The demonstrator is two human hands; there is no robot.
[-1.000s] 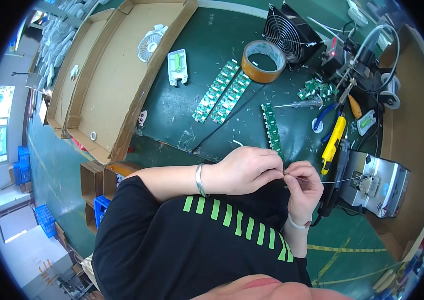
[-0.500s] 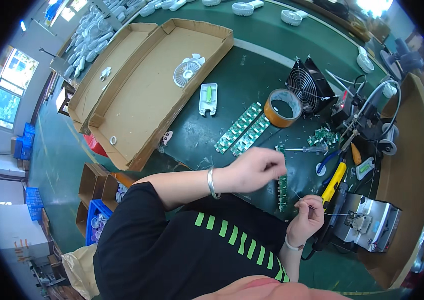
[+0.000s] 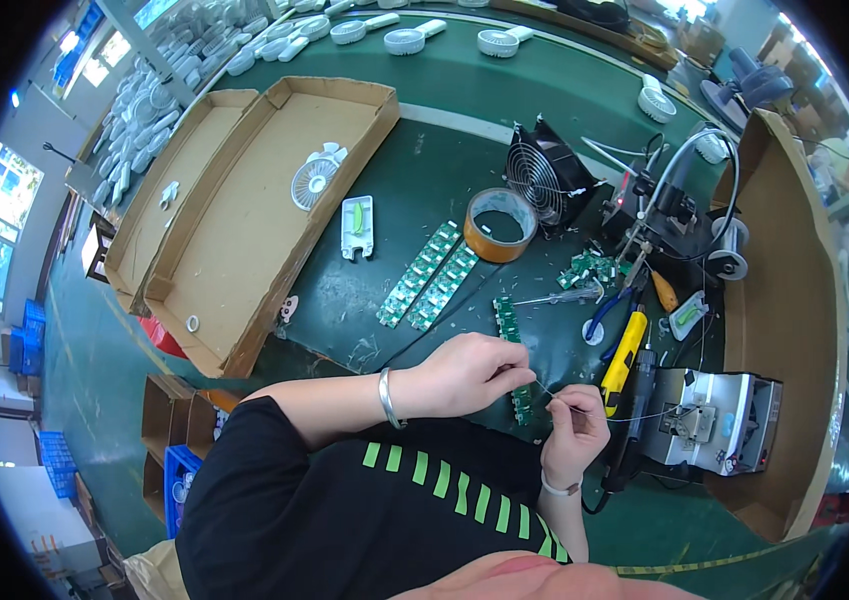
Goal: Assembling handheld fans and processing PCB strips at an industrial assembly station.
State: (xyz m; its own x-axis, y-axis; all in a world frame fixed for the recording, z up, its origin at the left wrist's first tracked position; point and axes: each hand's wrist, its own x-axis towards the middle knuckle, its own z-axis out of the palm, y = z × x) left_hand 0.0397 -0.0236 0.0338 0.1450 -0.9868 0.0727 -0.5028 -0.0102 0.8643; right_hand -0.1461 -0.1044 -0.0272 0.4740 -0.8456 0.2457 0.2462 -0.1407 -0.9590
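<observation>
1. Thin wire (image 3: 636, 417) runs between both hands, then on rightward from the grip to a silver metal device (image 3: 690, 424).
2. Left hand (image 3: 469, 378): thumb and forefinger are pressed together on the wire's near end.
3. Right hand (image 3: 576, 430): just right of that, fingertips pinch the wire farther along.
4. One green circuit strip (image 3: 506, 322) lies just beyond the left fingertips, partly behind them; two paired strips (image 3: 429, 275) lie farther off, beyond the left hand.
5. Just beyond the right hand stands a yellow-handled tool (image 3: 624, 362).
6. Well beyond the grip sit a tape roll (image 3: 494, 248) and a black fan (image 3: 544, 178).
</observation>
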